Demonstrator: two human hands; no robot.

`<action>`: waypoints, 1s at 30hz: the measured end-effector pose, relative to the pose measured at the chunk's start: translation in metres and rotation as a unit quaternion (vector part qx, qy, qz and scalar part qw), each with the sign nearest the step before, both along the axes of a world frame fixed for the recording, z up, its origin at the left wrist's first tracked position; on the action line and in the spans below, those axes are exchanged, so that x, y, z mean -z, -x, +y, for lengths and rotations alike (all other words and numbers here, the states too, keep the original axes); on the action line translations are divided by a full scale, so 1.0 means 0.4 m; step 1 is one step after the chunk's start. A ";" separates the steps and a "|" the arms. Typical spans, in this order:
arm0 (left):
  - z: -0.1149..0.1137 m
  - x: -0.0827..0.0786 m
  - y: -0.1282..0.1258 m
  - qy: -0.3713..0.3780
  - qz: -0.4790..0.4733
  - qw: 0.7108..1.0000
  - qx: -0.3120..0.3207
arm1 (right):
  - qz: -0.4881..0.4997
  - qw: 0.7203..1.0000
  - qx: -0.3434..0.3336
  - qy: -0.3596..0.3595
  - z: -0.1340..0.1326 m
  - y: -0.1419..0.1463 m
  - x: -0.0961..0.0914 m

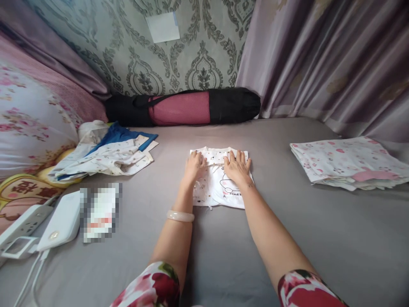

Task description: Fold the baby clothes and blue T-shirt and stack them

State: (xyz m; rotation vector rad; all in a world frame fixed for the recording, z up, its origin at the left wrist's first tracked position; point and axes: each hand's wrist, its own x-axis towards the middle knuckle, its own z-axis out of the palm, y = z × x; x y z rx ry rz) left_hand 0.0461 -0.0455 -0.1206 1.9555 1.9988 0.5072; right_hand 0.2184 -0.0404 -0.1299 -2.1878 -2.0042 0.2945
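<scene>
A small white printed baby shirt point(220, 194) lies partly folded on the grey sheet in the middle of the view. Its front carries a line drawing and some lettering. Across its upper part runs a folded band with small dark prints. My left hand point(195, 165) rests flat on the left end of that band, fingers stretched forward. On the right end lies my right hand point(237, 165), its fingers spread and pressing on the cloth. Both palms cover parts of the shirt, and neither hand grips it.
Loose baby clothes point(118, 153) lie in a heap at left. A folded floral cloth point(345, 160) sits at right. A black and pink rolled bag point(182, 107) lines the wall. White power bank point(62, 219), power strip point(30, 219) and cables occupy the left front, beside a blurred item point(101, 213).
</scene>
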 end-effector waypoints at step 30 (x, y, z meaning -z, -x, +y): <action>-0.109 -0.153 0.160 0.266 -0.066 0.960 -0.061 | 0.025 0.968 -0.248 0.001 -0.111 0.164 -0.026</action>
